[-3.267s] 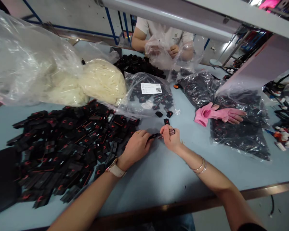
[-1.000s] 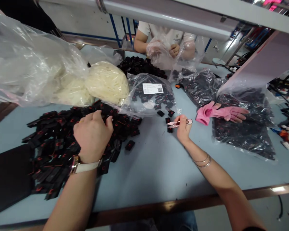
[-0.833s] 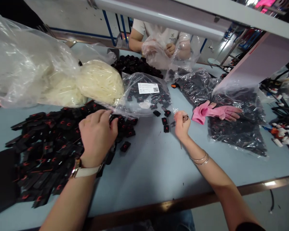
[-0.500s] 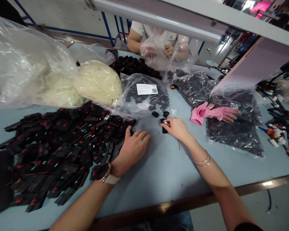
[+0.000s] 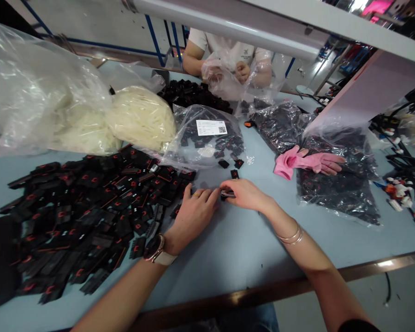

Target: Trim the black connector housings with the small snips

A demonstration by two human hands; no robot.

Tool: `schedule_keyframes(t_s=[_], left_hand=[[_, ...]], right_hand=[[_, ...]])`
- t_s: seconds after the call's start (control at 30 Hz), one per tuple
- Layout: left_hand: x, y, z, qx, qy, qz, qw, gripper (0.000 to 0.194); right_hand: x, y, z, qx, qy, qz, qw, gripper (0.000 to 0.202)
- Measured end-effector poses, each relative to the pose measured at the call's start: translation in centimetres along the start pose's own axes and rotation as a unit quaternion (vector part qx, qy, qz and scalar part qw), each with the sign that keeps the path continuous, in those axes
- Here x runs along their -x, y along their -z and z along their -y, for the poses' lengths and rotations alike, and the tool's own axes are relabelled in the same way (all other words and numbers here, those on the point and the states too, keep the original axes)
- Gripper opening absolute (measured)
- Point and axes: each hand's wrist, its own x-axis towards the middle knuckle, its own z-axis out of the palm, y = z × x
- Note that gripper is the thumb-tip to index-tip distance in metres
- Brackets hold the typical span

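Note:
My right hand pinches a small black plastic part, mostly covered by the fingers, just above the table or touching it. Close beside it, my left hand lies palm down with its fingers apart; its fingertips nearly meet those of the right. What lies under the left palm is hidden. Left of that hand spreads a big heap of black plastic parts with red-orange marks. A single small black piece rests just beyond my right hand.
Beyond the hands lies a clear labelled bag of black parts. Bags of pale pieces stand back left. Pink gloves rest on a dark-filled bag at right. Across the table, a person handles clear plastic. A shelf edge crosses above.
My right hand has moved left and slightly nearer me, toward my left hand. A small black piece it covered now shows on the table. My left hand has shifted slightly right.

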Motion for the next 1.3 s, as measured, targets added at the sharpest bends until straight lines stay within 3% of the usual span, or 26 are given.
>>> schedule_keyframes(t_s=[0.17, 0.33, 0.6, 0.7, 0.8, 0.87, 0.97, 1.3], left_hand=[[-0.1, -0.1, -0.1, -0.003, -0.013, 0.0, 1.0, 0.017], [0.1, -0.6, 0.2, 0.012, -0.046, 0.011, 0.999, 0.024], [0.1, -0.2, 0.2, 0.013, -0.057, -0.005, 0.998, 0.027], [0.2, -0.3, 0.3, 0.012, -0.06, -0.006, 0.998, 0.027], [0.2, -0.5, 0.5, 0.005, -0.056, -0.013, 0.998, 0.029], [0.1, -0.7, 0.6, -0.003, -0.051, -0.015, 0.999, 0.03], [0.1, -1.0, 0.6, -0.003, -0.042, -0.011, 0.999, 0.029], [0.3, -1.5, 0.6, -0.009, -0.039, -0.008, 0.999, 0.026]], right_hand=[[-0.2, -0.9, 1.4, -0.087, -0.055, 0.002, 0.995, 0.043], [-0.4, -0.8, 1.0, -0.154, -0.095, -0.012, 0.983, 0.04], [-0.5, 0.4, -0.5, -0.21, -0.076, 0.007, 0.975, 0.03], [-0.5, 1.6, -2.2, -0.121, -0.134, -0.086, 0.98, 0.017], [-0.4, 2.8, -4.6, 0.047, -0.261, -0.19, 0.945, 0.029], [-0.2, 3.4, -6.0, 0.111, -0.317, -0.201, 0.92, 0.03], [-0.2, 3.6, -7.3, 0.159, -0.337, -0.19, 0.909, 0.03], [-1.2, 2.2, -8.9, 0.146, -0.308, -0.172, 0.924, 0.038]])
